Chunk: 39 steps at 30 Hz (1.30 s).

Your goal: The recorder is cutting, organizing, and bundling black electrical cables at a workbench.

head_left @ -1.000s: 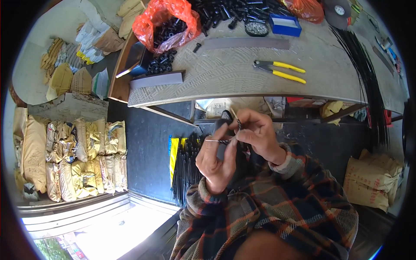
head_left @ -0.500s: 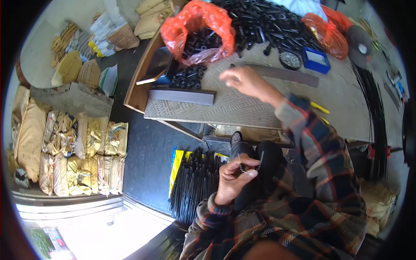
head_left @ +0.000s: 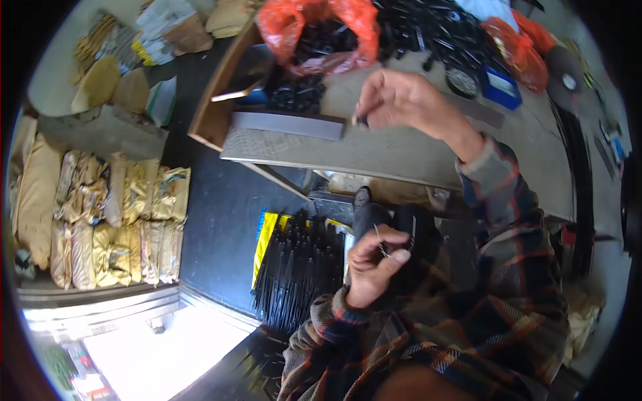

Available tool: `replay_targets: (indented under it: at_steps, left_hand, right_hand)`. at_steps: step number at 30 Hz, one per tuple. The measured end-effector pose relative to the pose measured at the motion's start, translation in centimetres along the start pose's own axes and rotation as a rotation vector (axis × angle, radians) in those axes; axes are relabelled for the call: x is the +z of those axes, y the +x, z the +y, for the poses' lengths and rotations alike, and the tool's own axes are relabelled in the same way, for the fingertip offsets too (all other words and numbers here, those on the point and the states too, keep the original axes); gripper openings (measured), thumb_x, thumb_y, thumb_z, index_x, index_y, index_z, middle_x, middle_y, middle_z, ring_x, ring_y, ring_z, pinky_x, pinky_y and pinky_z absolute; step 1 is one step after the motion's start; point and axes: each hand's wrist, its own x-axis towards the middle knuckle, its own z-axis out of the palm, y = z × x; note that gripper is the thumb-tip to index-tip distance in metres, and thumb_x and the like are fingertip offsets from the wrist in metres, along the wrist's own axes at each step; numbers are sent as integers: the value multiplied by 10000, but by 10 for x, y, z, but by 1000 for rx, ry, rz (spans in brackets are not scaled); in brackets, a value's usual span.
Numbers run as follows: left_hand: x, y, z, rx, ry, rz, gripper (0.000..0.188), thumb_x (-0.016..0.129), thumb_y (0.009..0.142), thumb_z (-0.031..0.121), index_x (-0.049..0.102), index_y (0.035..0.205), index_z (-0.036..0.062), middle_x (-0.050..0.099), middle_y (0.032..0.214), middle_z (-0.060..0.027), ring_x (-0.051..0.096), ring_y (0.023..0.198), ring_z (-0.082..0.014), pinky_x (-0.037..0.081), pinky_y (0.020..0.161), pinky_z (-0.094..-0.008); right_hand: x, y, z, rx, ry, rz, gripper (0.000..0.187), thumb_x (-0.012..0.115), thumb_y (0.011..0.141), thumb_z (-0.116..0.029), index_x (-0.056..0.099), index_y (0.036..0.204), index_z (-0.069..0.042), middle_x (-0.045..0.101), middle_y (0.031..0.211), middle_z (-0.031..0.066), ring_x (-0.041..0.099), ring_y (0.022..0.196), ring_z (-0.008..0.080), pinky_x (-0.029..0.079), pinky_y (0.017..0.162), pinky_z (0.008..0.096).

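Above my lap, my left hand (head_left: 373, 269) is closed in a pinch on a thin metal rod (head_left: 412, 227); a fine wire-like piece also sticks out between the fingers. Its palm side hides the rest of what it holds. Over the near part of the table, my right hand (head_left: 401, 100) has its fingers bent together around a small black part (head_left: 362, 122), blurred at the fingertips. Small black parts (head_left: 297, 93) lie in a heap left of that hand, beside a grey flat bar (head_left: 287, 125).
An orange-red plastic bag (head_left: 277, 27) of black parts stands on the table (head_left: 401, 157), with a large black heap behind. A blue box (head_left: 501, 88) and round dish (head_left: 461, 83) sit to the right. Bundled black rods (head_left: 294, 274) are by my left arm; sacks (head_left: 87, 187) line the left.
My right hand has come back toward me and slightly right, now with a small black part at its fingertips. The left hand stays over my lap with the rod. The view has shifted a little.
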Motion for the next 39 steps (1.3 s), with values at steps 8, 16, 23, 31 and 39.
replay_targets:
  at_steps: [8,16,23,31,39]
  left_hand:
    - [67,18,6,22,-114,-10,222,608,742,-105,580,932,6,574,903,-11,494,834,-70,393,784,-220]
    - [97,4,-7,2,-27,-45,196,607,748,-109,582,905,6,567,881,2,483,825,-50,384,768,-193]
    - [107,2,-10,-7,-28,-27,195,613,747,-103,581,908,3,570,895,-6,486,838,-61,391,779,-205]
    - [98,2,-13,6,-36,-45,200,608,757,-99,577,925,5,555,887,5,468,817,-44,387,746,-188]
    - [87,2,-14,19,-83,-53,258,597,760,-108,564,991,3,556,950,-13,504,875,-69,412,788,-214]
  right_hand:
    - [16,-119,-44,-30,-185,-69,125,702,727,-80,632,819,-31,658,851,79,627,877,197,355,977,399]
    - [7,-159,-54,-95,-332,-4,90,684,751,-94,634,807,-43,645,794,54,607,793,153,307,1001,438]
    - [0,-168,-50,-201,-226,-23,92,677,748,-77,622,815,-46,637,793,40,605,806,157,274,1017,434]
    - [3,-167,-49,-262,-384,-61,147,702,715,-90,626,834,-50,645,839,73,610,874,189,229,1038,476]
    - [34,-176,-51,-465,-895,101,292,735,668,-80,584,917,-59,631,876,45,607,908,219,214,1041,508]
